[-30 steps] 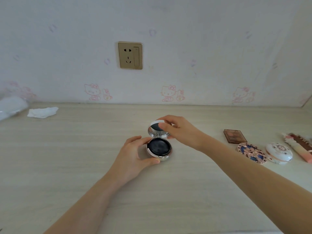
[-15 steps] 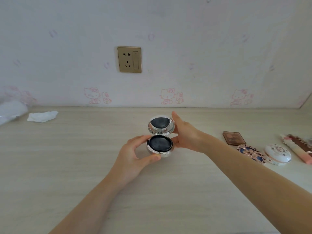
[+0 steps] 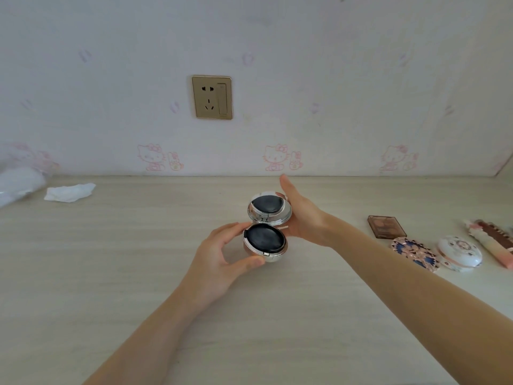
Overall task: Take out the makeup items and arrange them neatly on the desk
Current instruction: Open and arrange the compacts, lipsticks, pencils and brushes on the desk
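An open round compact held up over the desk in both hands

The left hand (image 3: 222,262) grips the base of the compact (image 3: 265,241) between thumb and fingertips, just above the desk (image 3: 111,273); the right hand (image 3: 301,215) lies flat-fingered behind the lid (image 3: 269,208), propping it up, clasping nothing. To finish well, she would likely ease the lid shut with the right palm while the left steadies the base, then set it in line beside the brown palette (image 3: 386,226), patterned compact (image 3: 415,254) and white compact (image 3: 459,254) at right
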